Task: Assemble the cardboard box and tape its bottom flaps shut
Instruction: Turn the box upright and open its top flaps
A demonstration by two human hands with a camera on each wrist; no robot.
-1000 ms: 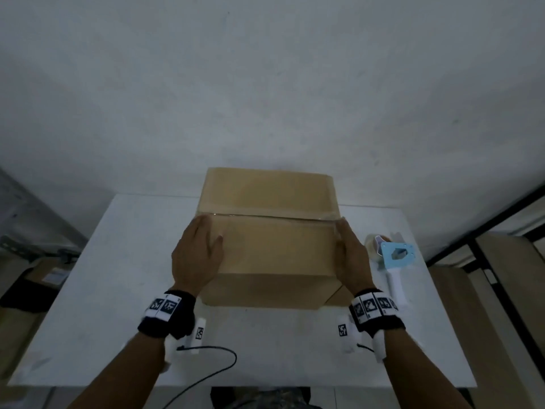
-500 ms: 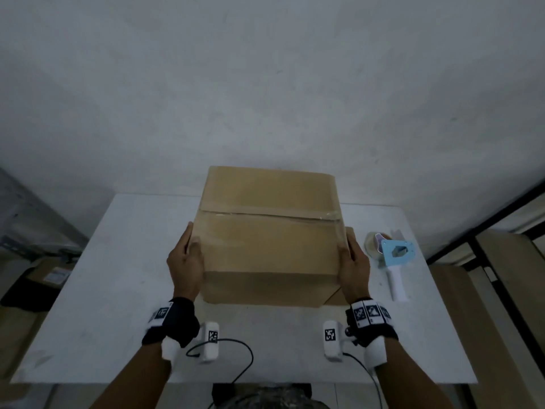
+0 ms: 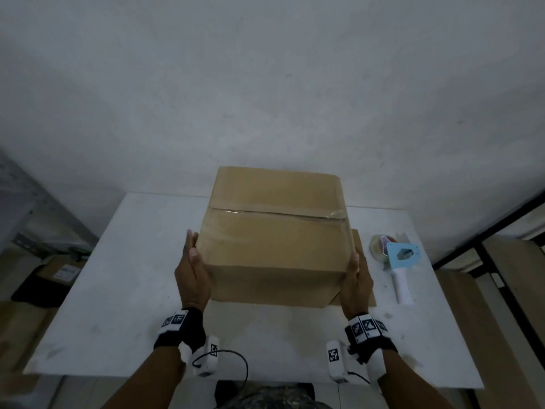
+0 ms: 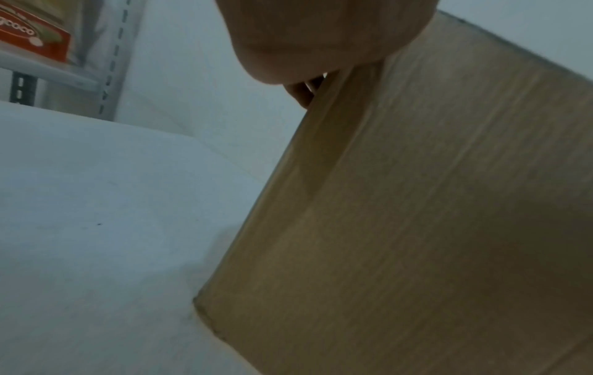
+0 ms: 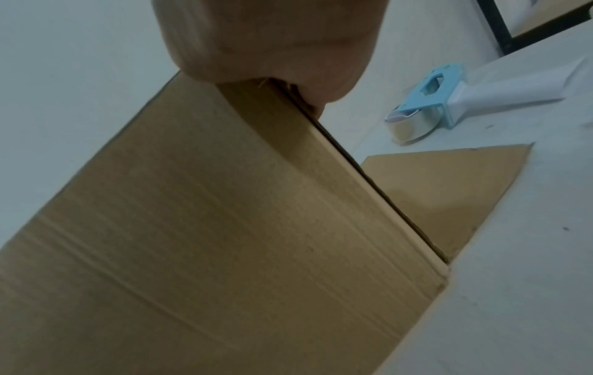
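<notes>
We hold box (image 3: 274, 231) on table (image 3: 118, 290), tilted, taped seam up. Our left hand (image 3: 191, 276) presses flat on left side, right hand (image 3: 355, 280) flat on right side, fingers straight. Tape dispenser (image 3: 398, 261) lies to right.

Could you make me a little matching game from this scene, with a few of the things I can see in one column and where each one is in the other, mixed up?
Things:
1. cardboard box
2. tape dispenser
3. clear tape
4. loose flap

Places or states:
A. runs across the box's upward face
B. lies flat on the table at the box's right
C. held between both hands
D. lies on the table, right of the box, untouched

Pairs: 1-C, 2-D, 3-A, 4-B
</notes>
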